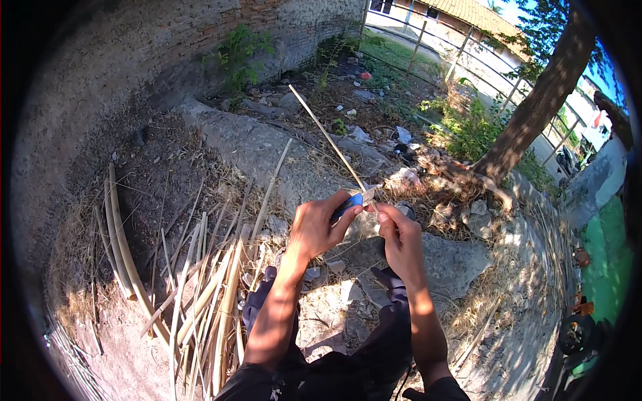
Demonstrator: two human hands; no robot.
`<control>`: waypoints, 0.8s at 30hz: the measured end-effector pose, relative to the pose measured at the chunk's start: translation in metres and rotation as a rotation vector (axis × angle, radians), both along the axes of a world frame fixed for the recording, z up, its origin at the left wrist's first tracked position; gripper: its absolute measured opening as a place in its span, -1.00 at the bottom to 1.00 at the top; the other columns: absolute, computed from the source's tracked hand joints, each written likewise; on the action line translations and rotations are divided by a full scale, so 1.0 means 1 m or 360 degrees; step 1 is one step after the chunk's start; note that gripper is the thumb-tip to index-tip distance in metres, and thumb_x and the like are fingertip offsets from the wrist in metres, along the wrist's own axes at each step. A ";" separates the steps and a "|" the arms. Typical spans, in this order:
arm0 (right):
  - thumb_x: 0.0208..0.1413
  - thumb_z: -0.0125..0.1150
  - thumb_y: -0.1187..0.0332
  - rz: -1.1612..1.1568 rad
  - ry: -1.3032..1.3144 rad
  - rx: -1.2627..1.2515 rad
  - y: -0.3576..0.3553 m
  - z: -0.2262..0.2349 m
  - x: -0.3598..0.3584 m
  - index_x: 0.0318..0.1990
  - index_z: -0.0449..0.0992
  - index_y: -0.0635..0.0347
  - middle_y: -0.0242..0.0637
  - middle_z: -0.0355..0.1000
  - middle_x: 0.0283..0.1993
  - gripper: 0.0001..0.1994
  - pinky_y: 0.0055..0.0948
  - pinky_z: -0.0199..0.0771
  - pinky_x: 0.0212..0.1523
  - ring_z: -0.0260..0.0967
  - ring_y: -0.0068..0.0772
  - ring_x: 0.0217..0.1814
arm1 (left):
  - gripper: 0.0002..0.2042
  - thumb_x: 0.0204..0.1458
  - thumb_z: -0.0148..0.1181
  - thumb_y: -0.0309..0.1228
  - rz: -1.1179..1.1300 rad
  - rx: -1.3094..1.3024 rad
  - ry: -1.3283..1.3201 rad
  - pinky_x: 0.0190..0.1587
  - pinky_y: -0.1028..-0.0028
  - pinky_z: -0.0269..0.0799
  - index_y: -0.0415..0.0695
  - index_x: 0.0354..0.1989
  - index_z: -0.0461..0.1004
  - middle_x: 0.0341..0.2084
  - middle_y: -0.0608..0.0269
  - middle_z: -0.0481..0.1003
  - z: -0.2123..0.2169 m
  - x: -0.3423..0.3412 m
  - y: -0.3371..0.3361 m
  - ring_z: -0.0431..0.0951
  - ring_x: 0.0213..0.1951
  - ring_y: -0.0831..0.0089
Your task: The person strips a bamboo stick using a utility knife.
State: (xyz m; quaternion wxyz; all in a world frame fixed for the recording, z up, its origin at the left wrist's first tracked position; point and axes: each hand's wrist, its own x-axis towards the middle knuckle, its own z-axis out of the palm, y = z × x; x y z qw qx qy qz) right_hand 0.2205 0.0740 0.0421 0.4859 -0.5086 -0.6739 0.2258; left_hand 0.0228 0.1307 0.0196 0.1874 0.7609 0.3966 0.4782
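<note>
My left hand [315,226] is closed around a blue-handled cutter knife [348,206], its pale blade end lying against a thin bamboo stick [327,138]. Between the thumb and fingers of my right hand [400,239] is the near end of that stick. From there it slants up and away to the far left, over the grey stone ledge. My two hands almost meet in front of my knees. The exact spot where blade and stick touch is partly covered by my fingers.
Several split bamboo strips [227,294] lie heaped at the left, beside thicker curved poles [122,234]. A long stone ledge [247,144] crosses ahead. To the right stand a tree trunk [538,100] and a green surface [605,247]. A brick wall [194,40] rises far left.
</note>
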 end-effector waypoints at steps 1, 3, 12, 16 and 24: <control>0.55 0.08 0.38 0.0000 0.0000 0.0000 0.000 -0.002 0.001 0.14 0.67 0.23 -0.45 0.14 -0.62 -0.75 -0.43 0.06 -0.53 0.03 -0.70 -0.57 | -0.67 0.32 0.33 -0.10 0.0001 0.0004 -0.0001 -0.48 0.20 0.43 -0.17 -0.15 0.59 -0.64 -0.02 0.51 -0.001 0.000 0.001 0.60 -0.57 -0.03; 0.55 0.08 0.38 -0.0022 -0.0016 0.0062 0.002 -0.004 0.001 0.13 0.68 0.22 -0.43 0.16 -0.62 -0.75 -0.42 0.06 -0.53 0.04 -0.68 -0.58 | -0.68 0.32 0.33 -0.10 0.0005 0.0008 -0.0002 -0.48 0.21 0.42 -0.16 -0.16 0.60 -0.64 -0.01 0.51 -0.001 0.000 0.002 0.60 -0.57 -0.02; 0.51 0.10 0.42 -0.0171 -0.0267 0.0047 -0.015 0.012 -0.002 0.14 0.66 0.26 -0.13 0.73 -0.09 -0.75 -0.36 0.32 -0.49 0.31 -0.40 -0.62 | -0.68 0.30 0.34 -0.08 0.0018 0.0066 0.0040 -0.46 0.18 0.45 -0.13 -0.16 0.62 -0.62 0.03 0.55 -0.002 0.000 0.002 0.63 -0.55 0.00; 0.52 0.10 0.41 -0.0212 -0.0298 0.0087 -0.021 0.009 0.002 0.15 0.65 0.26 -0.14 0.73 -0.09 -0.75 -0.36 0.32 -0.49 0.31 -0.40 -0.61 | -0.69 0.29 0.37 -0.10 0.0011 0.0042 0.0077 -0.44 0.17 0.47 -0.13 -0.18 0.63 -0.60 0.02 0.58 0.000 0.004 -0.001 0.65 -0.52 0.00; 0.52 0.10 0.41 -0.0253 -0.0277 0.0075 -0.033 0.007 0.003 0.17 0.64 0.27 -0.10 0.73 -0.05 -0.74 -0.35 0.35 -0.49 0.32 -0.38 -0.59 | -0.69 0.27 0.39 -0.11 0.0026 0.0087 0.0094 -0.45 0.19 0.47 -0.13 -0.17 0.65 -0.56 0.01 0.61 -0.003 0.008 -0.004 0.67 -0.51 0.00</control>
